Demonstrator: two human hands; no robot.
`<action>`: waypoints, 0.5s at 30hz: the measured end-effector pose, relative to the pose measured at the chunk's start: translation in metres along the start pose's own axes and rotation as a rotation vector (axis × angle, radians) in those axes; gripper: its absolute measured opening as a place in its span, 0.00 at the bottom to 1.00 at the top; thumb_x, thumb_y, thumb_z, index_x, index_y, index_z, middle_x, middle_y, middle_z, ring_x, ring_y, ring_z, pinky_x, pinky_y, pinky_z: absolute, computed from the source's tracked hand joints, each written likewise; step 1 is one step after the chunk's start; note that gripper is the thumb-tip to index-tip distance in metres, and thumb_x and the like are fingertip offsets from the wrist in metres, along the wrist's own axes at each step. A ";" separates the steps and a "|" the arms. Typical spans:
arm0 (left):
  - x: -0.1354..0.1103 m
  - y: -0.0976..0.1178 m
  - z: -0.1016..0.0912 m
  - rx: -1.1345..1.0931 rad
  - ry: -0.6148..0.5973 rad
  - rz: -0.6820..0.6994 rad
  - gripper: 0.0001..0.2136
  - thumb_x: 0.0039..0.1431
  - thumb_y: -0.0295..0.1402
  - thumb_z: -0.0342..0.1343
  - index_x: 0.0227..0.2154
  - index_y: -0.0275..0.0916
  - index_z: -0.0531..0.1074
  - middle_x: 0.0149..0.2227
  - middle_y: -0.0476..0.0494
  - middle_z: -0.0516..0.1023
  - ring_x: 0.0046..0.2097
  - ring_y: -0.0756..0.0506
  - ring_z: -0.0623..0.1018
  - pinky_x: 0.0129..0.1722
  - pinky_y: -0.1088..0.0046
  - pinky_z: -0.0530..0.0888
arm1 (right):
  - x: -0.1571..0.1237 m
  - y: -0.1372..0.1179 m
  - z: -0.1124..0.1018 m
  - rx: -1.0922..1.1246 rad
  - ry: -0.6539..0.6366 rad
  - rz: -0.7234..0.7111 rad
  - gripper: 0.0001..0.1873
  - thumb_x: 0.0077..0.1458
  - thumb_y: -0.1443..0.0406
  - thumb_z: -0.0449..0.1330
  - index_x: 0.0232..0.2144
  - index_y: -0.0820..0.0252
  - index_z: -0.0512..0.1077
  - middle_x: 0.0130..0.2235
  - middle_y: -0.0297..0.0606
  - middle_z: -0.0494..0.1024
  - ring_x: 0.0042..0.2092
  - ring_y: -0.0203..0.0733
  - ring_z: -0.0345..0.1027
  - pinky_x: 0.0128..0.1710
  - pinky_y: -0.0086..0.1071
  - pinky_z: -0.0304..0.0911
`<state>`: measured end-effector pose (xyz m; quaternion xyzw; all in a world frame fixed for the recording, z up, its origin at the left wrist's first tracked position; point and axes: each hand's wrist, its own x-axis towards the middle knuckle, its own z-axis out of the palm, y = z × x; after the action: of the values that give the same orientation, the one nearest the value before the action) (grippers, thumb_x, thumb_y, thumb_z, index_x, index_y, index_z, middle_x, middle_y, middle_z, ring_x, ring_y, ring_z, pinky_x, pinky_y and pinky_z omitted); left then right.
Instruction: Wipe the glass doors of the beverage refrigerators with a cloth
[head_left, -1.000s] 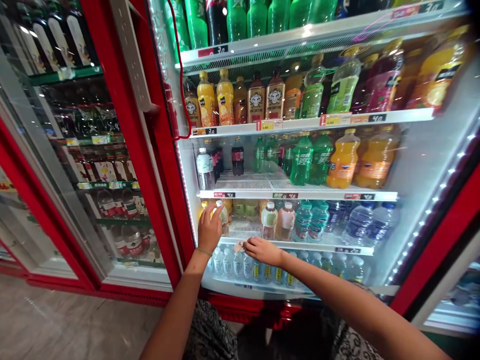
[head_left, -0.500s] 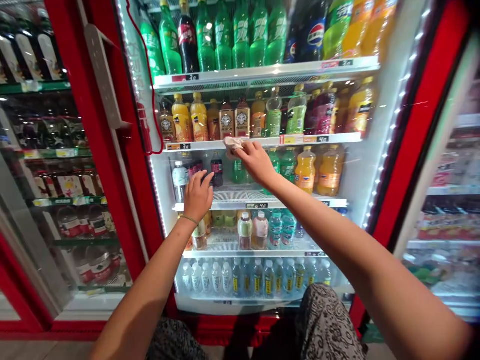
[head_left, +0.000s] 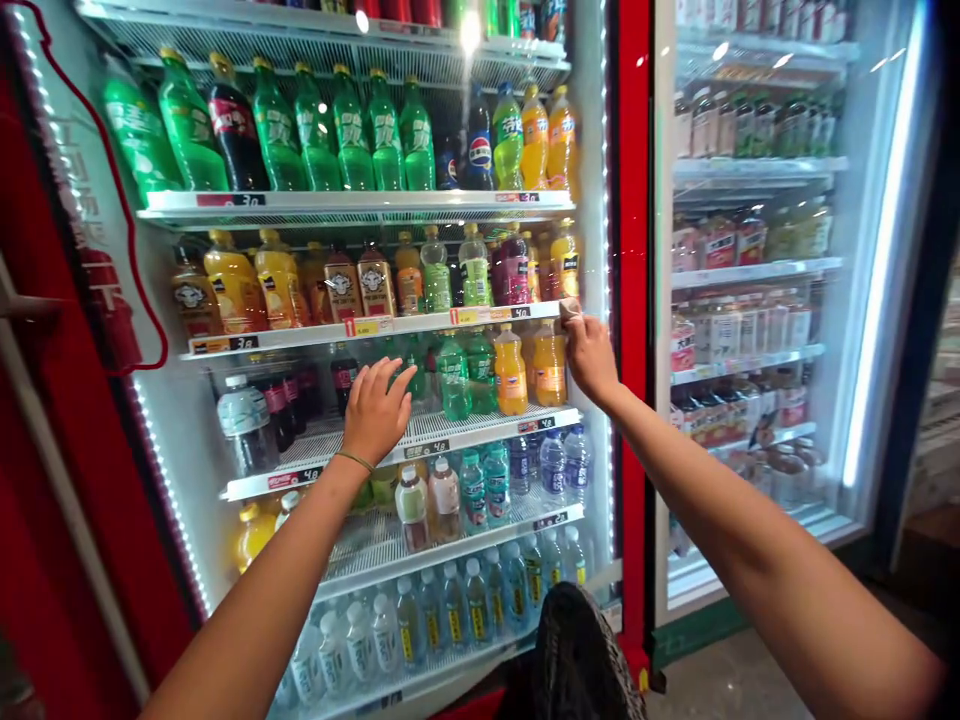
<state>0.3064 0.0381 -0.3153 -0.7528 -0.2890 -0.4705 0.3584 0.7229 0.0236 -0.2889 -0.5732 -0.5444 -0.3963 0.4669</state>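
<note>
My right hand [head_left: 594, 358] grips a small pale cloth [head_left: 570, 308], pressed to the right end of the price-label edge of a white shelf [head_left: 420, 322]. That shelf carries several juice bottles. With its fingers spread, my left hand [head_left: 377, 408] hovers in front of the shelf below [head_left: 390, 455] and holds nothing. Behind it stand dark cola bottles [head_left: 343, 375] and green soda bottles [head_left: 454, 375]. Orange drink bottles [head_left: 511, 370] stand just left of my right hand.
The red cooler frame [head_left: 636, 250] rises right beside my right hand. Another lit cooler [head_left: 750, 268] stands beyond it. Higher up, a shelf edge [head_left: 360, 202] carries several green bottles [head_left: 352, 130]. Water bottles [head_left: 454, 605] line the bottom shelf. My knee [head_left: 581, 650] is close to the cooler.
My right hand has slid the cloth along the shelf edge from the middle to its right end. My left hand stays raised and spread. The view has turned right.
</note>
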 end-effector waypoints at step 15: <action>-0.034 -0.066 -0.018 0.144 0.145 -0.078 0.20 0.66 0.35 0.54 0.60 0.45 0.72 0.60 0.37 0.75 0.66 0.37 0.70 0.70 0.51 0.59 | -0.011 -0.139 0.021 0.196 0.041 -0.101 0.13 0.63 0.70 0.52 0.49 0.64 0.69 0.47 0.53 0.73 0.48 0.52 0.64 0.46 0.43 0.66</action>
<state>0.2326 0.0580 -0.3235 -0.6773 -0.3244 -0.5151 0.4132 0.5830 0.0368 -0.2908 -0.4883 -0.5992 -0.3757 0.5111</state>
